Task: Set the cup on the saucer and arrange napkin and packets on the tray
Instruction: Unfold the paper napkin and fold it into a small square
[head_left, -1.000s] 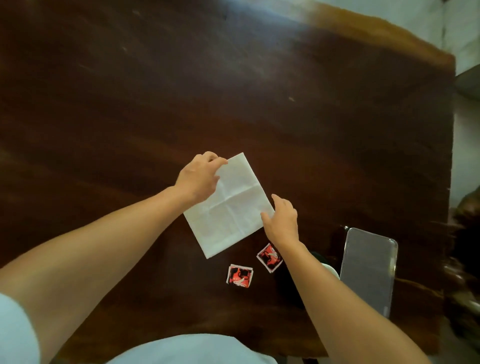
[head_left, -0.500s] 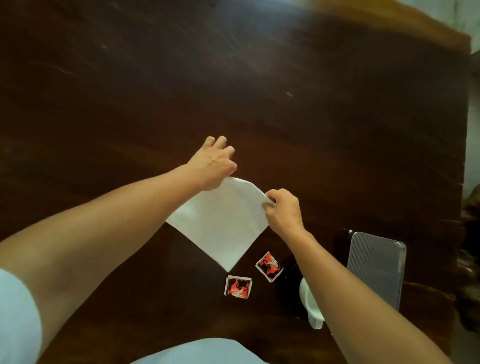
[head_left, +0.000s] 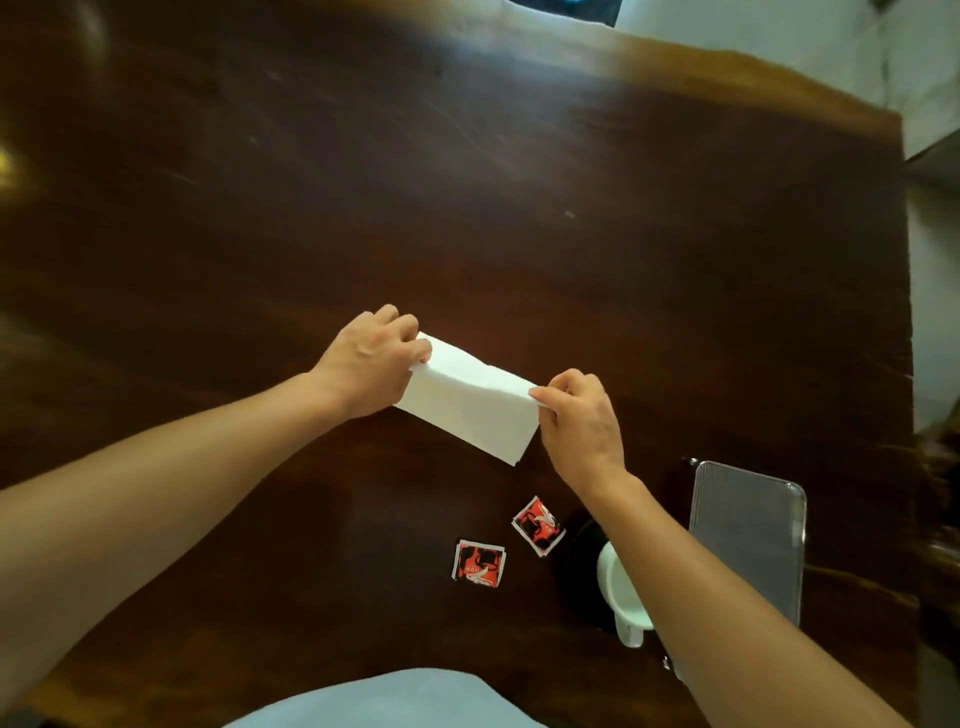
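Observation:
A white paper napkin (head_left: 470, 402) lies folded in half as a long strip on the dark wooden table. My left hand (head_left: 371, 358) pinches its far left end. My right hand (head_left: 582, 421) pinches its right end. Two red-and-black packets (head_left: 479, 564) (head_left: 537, 526) rest on the table nearer to me, below the napkin. A white cup (head_left: 618, 587) with its handle toward me stands on a dark saucer (head_left: 574, 566), partly hidden behind my right forearm. The silver metal tray (head_left: 748, 535) sits at the right of the cup.
The dark wooden table (head_left: 467, 182) stretches far ahead and to the left. Its right edge runs just beyond the tray, with grey floor (head_left: 935, 291) past it. My pale shirt (head_left: 395, 701) shows at the bottom.
The napkin lay flat and unfolded a second ago. Both hands lifted a side and folded it over, so it is now a narrow doubled strip held at both ends.

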